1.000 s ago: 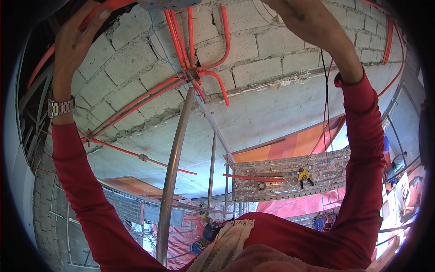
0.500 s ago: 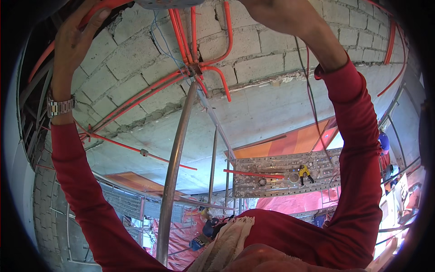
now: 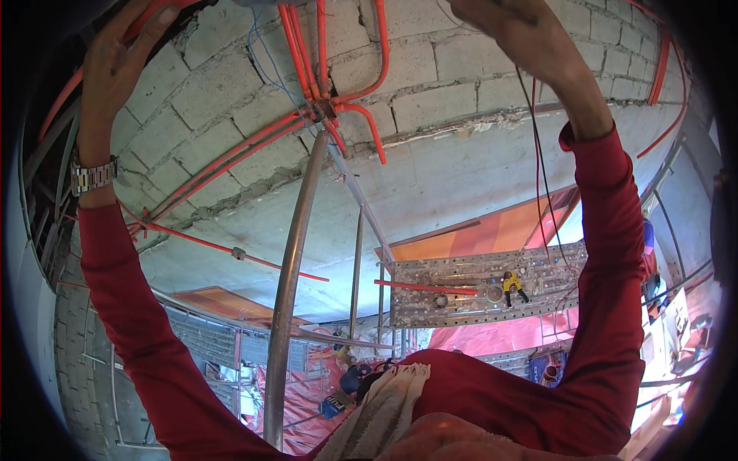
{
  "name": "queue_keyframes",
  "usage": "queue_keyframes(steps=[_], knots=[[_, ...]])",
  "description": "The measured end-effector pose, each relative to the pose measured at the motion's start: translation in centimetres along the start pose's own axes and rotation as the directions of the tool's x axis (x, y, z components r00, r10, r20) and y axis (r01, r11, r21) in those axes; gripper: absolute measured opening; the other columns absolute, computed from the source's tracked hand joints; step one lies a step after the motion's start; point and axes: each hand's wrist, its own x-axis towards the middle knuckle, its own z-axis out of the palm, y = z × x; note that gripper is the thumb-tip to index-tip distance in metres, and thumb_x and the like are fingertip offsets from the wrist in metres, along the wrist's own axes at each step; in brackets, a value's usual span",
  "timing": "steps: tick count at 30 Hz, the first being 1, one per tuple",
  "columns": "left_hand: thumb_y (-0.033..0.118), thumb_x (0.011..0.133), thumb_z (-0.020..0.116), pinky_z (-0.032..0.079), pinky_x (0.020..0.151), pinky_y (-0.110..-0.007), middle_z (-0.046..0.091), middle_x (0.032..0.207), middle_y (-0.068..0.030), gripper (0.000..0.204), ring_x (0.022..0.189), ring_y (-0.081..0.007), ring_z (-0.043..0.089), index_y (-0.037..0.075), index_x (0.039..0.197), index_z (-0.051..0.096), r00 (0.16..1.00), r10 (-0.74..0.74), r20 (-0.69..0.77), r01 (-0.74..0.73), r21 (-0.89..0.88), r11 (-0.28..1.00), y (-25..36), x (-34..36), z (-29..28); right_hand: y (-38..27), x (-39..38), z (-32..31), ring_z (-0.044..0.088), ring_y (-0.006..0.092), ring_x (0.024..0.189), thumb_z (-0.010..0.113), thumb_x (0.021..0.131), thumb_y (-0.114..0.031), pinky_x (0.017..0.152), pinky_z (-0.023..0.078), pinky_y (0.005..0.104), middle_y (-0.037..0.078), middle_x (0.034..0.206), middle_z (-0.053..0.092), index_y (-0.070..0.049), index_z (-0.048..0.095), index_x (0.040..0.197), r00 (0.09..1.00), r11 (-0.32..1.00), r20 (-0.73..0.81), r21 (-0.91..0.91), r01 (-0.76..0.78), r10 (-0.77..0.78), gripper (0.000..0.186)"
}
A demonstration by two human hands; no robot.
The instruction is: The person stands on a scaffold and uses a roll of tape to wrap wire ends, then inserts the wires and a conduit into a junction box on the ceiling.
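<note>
Both my arms reach up to the top of the head view. My left hand [image 3: 111, 69], with a metal watch [image 3: 94, 176] at the wrist, is closed round an orange conduit pipe [image 3: 61, 104] at the upper left; its thumb lies along the pipe. My right hand [image 3: 530, 38] is at the upper right, its fingers cut off by the top edge, so what they hold is hidden. A black wire [image 3: 543, 165] and a red wire [image 3: 537, 146] hang down below it. Between the hands, a grey object [image 3: 265, 2] barely shows at the top edge.
Orange conduits meet at a junction box [image 3: 323, 110] on the block wall [image 3: 430, 65], with thin blue wires beside it. A steel scaffold pole [image 3: 296, 284] stands in front. A perforated scaffold plank [image 3: 415, 307] bears yellow-and-black pliers [image 3: 513, 287] and an orange pipe length [image 3: 427, 288]. A person [image 3: 355, 378] is below.
My right hand and forearm have shifted right and slightly down, and the hanging wires have swung. My left hand stays round the conduit. The view has shifted slightly.
</note>
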Motion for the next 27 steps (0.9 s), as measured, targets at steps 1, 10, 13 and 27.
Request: queue_keyframes(steps=[1,10,13,27], knots=[[0.040,0.102,0.067,0.049,0.084,-0.026,0.068,0.102,-0.0020,0.043,0.093,-0.0105,0.061,0.004,0.126,0.067,1.000,0.008,-0.007,-0.008,-0.008,1.000,0.4,0.4,0.1,0.5,0.4,-1.2,0.049,0.0063,0.075,0.053,0.107,-0.011,0.069,0.042,0.0247,-0.003,0.086,0.062,-0.003,0.070,0.120,1.000,0.999,0.006,-0.044,0.014,-0.014,0.023],[0.041,0.100,0.069,0.045,0.076,-0.023,0.068,0.095,-0.0015,0.043,0.081,-0.0088,0.058,0.004,0.122,0.069,0.996,0.066,-0.059,-0.058,0.135,0.989,1.9,0.6,1.1,1.7,5.2,0.5,0.061,0.0168,0.081,0.057,0.104,-0.013,0.076,0.050,0.0327,0.006,0.089,0.068,0.000,0.069,0.109,0.925,0.900,0.071,-0.211,0.381,-0.374,0.018],[0.042,0.099,0.069,0.046,0.075,-0.023,0.069,0.097,-0.0030,0.045,0.081,-0.0092,0.059,0.004,0.123,0.069,0.995,-0.096,0.005,0.093,0.221,0.971,0.8,0.9,0.9,1.2,3.7,1.6,0.056,0.0120,0.071,0.056,0.107,-0.018,0.065,0.047,0.0285,0.004,0.082,0.063,-0.003,0.068,0.114,0.989,0.987,-0.011,-0.053,0.149,-0.149,0.020],[0.042,0.099,0.069,0.058,0.093,-0.032,0.068,0.114,-0.0061,0.047,0.105,-0.0156,0.066,0.004,0.127,0.068,0.999,-0.048,-0.006,0.048,-0.047,0.998,-0.7,1.0,-0.2,1.8,-0.4,-0.1,0.051,0.0072,0.075,0.058,0.107,-0.017,0.071,0.044,0.0265,-0.002,0.087,0.065,-0.001,0.073,0.107,0.984,0.991,-0.134,-0.038,-0.125,0.119,0.023]])
